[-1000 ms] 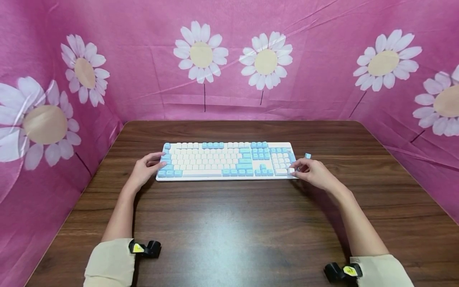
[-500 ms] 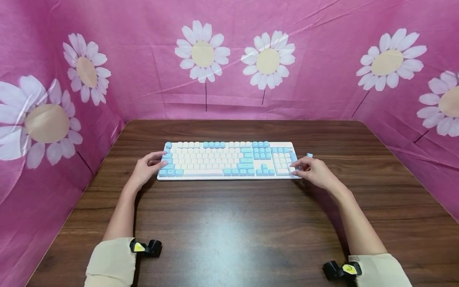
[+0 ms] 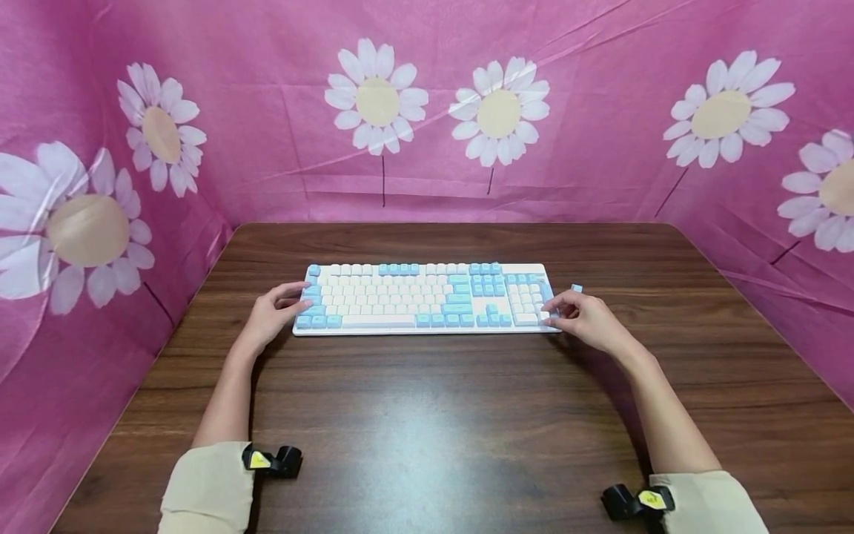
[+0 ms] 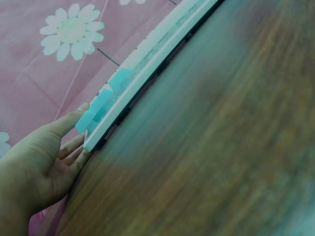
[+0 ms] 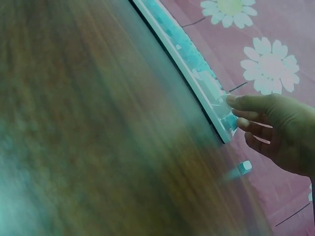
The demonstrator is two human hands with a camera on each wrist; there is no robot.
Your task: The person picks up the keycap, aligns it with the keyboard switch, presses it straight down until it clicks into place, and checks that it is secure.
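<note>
A full-size keyboard (image 3: 373,321) with white and light-blue keycaps lies on the table before me. My left hand (image 3: 265,317) holds its left end, with the thumb on the blue keys and other fingers at the edge in the left wrist view. At the number pad's lower right corner, my right hand (image 3: 586,320) pinches a white keycap (image 3: 544,315) between thumb and finger. Whether that keycap sits fully on the board is hidden by the fingers. A loose blue keycap (image 3: 577,288) lies just off the keyboard's right end, behind my right hand.
The brown wooden table (image 3: 414,415) stretches around the keyboard on all sides. Behind and beside it hangs a pink cloth (image 3: 267,119) with white daisies. Black wrist cameras, one on the left sleeve (image 3: 207,482) and one on the right, sit low over the tabletop.
The head view has shifted very slightly. Both hands keep their places at the keyboard's ends, and the right fingers stay on the white keycap.
</note>
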